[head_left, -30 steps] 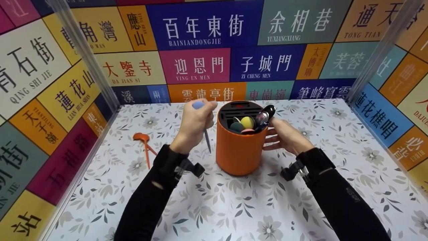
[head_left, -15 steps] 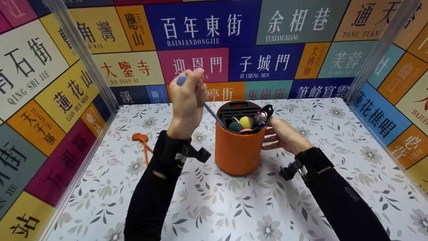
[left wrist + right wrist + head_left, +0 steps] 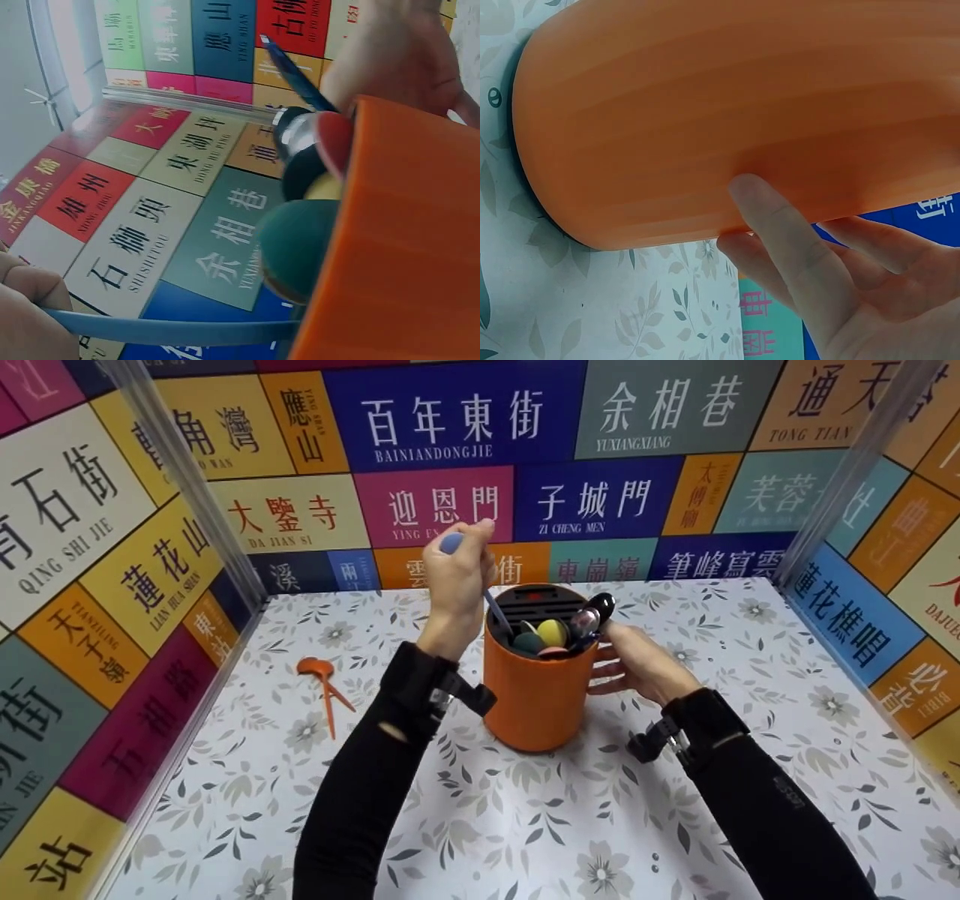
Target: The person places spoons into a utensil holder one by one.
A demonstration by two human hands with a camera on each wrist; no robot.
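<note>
My left hand (image 3: 459, 585) grips a blue spoon (image 3: 451, 544) in a fist, its rounded end showing above the fingers. The spoon's thin handle (image 3: 180, 331) slants down into the left part of an orange utensil holder (image 3: 534, 705) with a black slotted top. Round heads in dark green (image 3: 528, 643), yellow (image 3: 553, 633) and pink stick out of the holder's front. A shiny black spoon (image 3: 600, 606) leans out at its right. Against the holder's right side rest the extended fingertips of my right hand (image 3: 637, 664); one fingertip presses the orange wall in the right wrist view.
Two orange spoons (image 3: 321, 669) lie crossed on the floral tabletop (image 3: 480, 825), left of the holder. Panels printed with large characters (image 3: 450, 420) stand behind and along both sides, meeting at clear corner strips (image 3: 202, 487).
My left hand has risen from beside the holder, swung left, then come right to its rim, taking the blue spoon's lower end from outside into the slotted top. My right hand has stayed put.
</note>
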